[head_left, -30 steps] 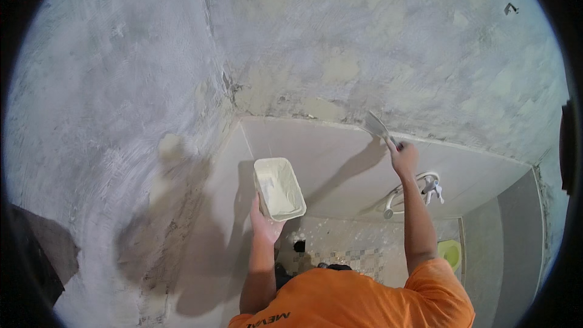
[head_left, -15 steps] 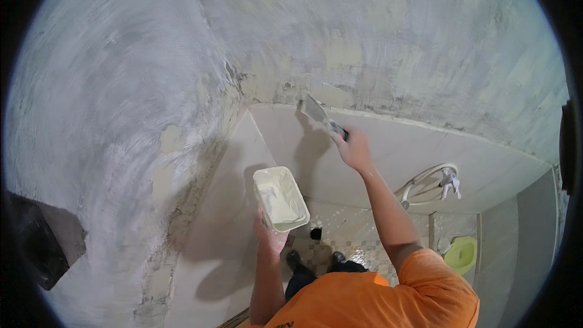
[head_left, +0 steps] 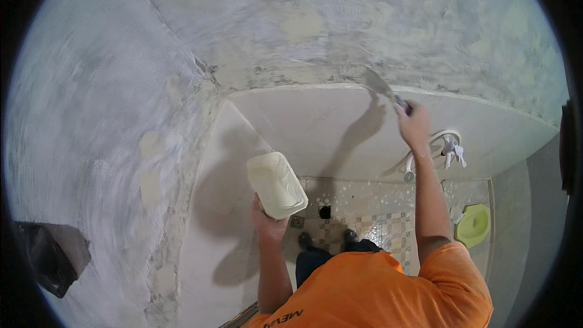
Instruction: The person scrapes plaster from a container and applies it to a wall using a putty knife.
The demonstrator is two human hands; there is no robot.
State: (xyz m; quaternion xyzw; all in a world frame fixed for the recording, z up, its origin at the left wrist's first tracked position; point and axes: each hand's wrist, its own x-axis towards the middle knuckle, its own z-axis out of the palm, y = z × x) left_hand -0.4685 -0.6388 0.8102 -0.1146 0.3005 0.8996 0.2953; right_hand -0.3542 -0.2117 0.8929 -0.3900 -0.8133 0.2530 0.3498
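My right hand (head_left: 415, 126) is closed round the handle of a putty knife (head_left: 380, 83). Its wide blade lies at the rough grey plaster wall (head_left: 291, 36), just above the top edge of the pale wall panels (head_left: 303, 121). In my left hand (head_left: 269, 223) is a cream rectangular plastic tub (head_left: 277, 185), gripped from below and tilted. Pale filler smears the tub's inner wall; the fingers under it are partly hidden.
A white shower hose and tap (head_left: 450, 149) hang on the panelled wall to the right. Below stands a yellow-green squat toilet (head_left: 473, 226). The floor has mosaic tiles (head_left: 388, 231) and a dark drain hole (head_left: 325, 212). A dark opening (head_left: 51, 258) shows at far left.
My right hand has moved to the right along the panel's top edge with the putty knife. The tub in my left hand has tipped, and the whole view has shifted a little.
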